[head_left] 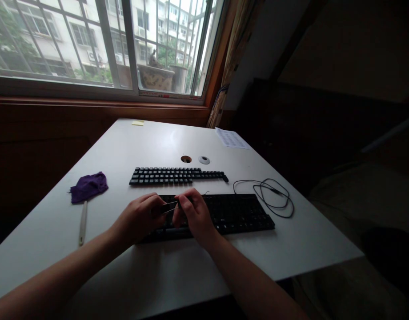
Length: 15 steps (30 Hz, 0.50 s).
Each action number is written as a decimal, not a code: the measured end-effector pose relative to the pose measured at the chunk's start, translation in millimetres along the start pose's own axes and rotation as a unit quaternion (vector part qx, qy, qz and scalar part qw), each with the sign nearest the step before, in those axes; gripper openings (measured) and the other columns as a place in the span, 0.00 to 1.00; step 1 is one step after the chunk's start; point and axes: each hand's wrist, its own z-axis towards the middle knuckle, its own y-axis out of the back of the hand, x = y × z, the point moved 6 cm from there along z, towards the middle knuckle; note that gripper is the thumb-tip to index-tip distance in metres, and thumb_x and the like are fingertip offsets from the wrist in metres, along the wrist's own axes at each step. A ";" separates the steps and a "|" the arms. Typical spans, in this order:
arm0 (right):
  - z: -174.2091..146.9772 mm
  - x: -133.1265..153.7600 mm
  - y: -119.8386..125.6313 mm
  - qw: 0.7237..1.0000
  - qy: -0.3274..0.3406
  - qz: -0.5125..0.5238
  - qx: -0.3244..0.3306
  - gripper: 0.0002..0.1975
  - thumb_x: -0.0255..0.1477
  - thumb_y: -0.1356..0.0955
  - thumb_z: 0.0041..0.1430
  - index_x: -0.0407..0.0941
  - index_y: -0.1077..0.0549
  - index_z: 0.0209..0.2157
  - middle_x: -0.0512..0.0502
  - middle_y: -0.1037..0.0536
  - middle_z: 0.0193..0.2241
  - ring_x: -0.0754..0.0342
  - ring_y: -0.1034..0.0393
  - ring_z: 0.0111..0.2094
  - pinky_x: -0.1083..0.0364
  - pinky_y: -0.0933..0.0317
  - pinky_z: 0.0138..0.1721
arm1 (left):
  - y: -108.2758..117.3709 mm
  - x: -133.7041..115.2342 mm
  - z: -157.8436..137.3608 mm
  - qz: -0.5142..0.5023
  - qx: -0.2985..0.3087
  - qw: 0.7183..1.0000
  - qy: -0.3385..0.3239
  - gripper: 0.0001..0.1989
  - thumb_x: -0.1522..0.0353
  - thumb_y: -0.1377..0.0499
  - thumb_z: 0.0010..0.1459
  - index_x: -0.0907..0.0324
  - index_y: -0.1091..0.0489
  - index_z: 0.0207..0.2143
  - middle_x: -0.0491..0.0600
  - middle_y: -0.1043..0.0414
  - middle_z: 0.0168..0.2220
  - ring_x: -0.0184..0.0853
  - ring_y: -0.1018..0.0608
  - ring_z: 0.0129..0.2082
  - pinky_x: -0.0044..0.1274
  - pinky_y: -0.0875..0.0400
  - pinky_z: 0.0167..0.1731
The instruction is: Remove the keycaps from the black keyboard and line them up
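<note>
I count 2 hands of mine at the frame's centre, 1 left hand [142, 215] and 1 right hand [195, 214], with 2 thin metal prongs [170, 203] between them. Below centre lies 1 keyboard [241, 211]; above it, 1 block of keycaps [164, 176], too small for me to number surely. At left are 1 purple cloth [89, 186] and 1 pale handle [83, 224]; at right, 1 cable [276, 191]. Toward upper centre I find 1 round hole [186, 159], 1 ring [204, 162], 1 printed paper [232, 138] and 1 yellow slip [138, 123].

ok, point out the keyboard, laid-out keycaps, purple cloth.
Keyboard [239, 212]: head view, right half of its top face.
Laid-out keycaps [167, 175]: head view, middle of the rows.
Purple cloth [89, 186]: head view, middle of the fabric.
</note>
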 end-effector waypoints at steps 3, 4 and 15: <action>-4.1 5.5 2.9 0.998 0.016 -0.051 0.015 0.10 0.39 0.37 0.66 0.46 0.34 0.38 0.58 0.28 0.17 0.62 0.36 0.16 0.62 0.43 0.21 | -2.5 1.7 -0.3 -0.011 0.027 1.000 -0.001 0.07 0.75 0.41 0.48 0.60 0.32 0.32 0.44 0.30 0.27 0.28 0.30 0.24 0.18 0.36 0.26; -4.8 5.9 4.2 0.998 0.015 -0.063 0.022 0.10 0.39 0.37 0.66 0.46 0.33 0.38 0.58 0.29 0.17 0.62 0.37 0.16 0.62 0.44 0.20 | -4.0 2.3 -0.8 -0.013 0.034 0.999 -0.001 0.07 0.75 0.41 0.47 0.59 0.32 0.32 0.44 0.31 0.27 0.28 0.30 0.24 0.18 0.36 0.25; -3.7 16.3 14.1 1.000 0.001 -0.025 0.011 0.11 0.40 0.35 0.64 0.47 0.32 0.34 0.59 0.34 0.15 0.62 0.45 0.14 0.62 0.51 0.16 | -9.0 4.2 -0.8 -0.011 0.049 0.999 -0.003 0.04 0.72 0.39 0.52 0.59 0.29 0.33 0.45 0.28 0.27 0.29 0.27 0.24 0.19 0.34 0.25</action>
